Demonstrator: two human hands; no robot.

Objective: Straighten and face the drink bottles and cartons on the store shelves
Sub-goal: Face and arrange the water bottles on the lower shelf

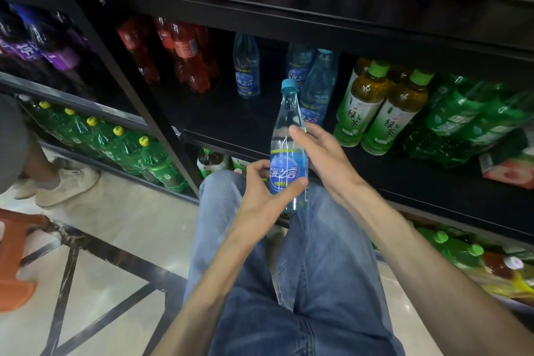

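A clear blue-capped drink bottle with a blue label is held upright in front of the black middle shelf. My left hand grips it at the label, thumb across the front. My right hand holds the bottle's right side higher up, with a fingertip on the clear body and the other fingers hidden behind it. The label faces me. Three matching blue bottles stand on that shelf behind it, one of them leaning.
Green tea bottles stand right of the blue ones, then green soda packs and a peach carton. Red bottles stand to the left. My knees in jeans are below. Another person's shoes and an orange stool are on the floor at left.
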